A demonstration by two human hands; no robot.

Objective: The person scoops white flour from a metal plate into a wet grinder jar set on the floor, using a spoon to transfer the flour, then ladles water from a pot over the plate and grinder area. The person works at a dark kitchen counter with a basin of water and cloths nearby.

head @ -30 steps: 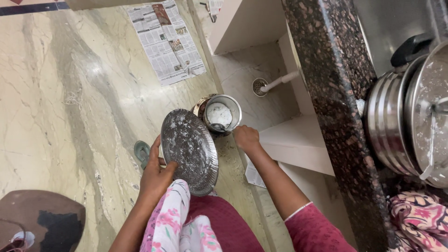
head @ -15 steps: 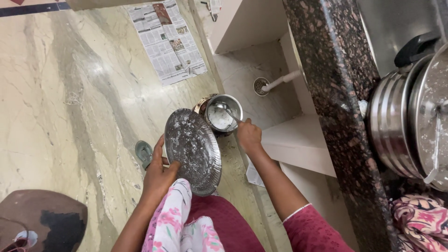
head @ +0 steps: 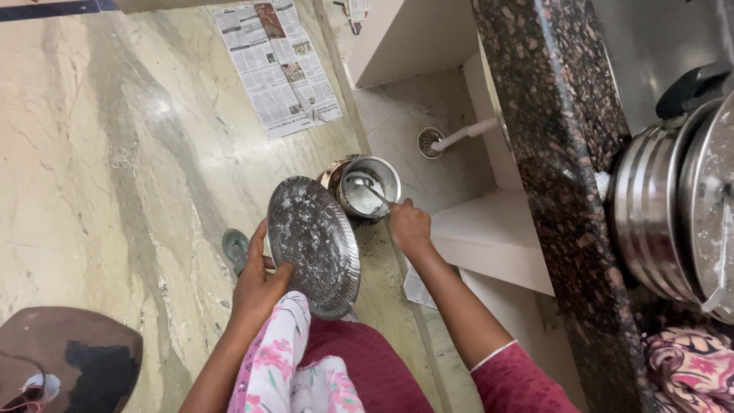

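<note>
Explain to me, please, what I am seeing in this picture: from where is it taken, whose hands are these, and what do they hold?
The picture comes from one camera worn on a person's head, looking straight down, so the arms entering from below are that person's own. There is no machine here, only two bare hands.

The left hand holds a round steel plate, tilted on its edge and smeared with whitish residue. The right hand holds a spoon that reaches into a small steel pot standing on the floor; the pot has something white inside.

Around them you see the marble floor, a sheet of newspaper, a round floor drain with a white pipe, a dark granite counter, and stacked steel vessels at the right.
</note>
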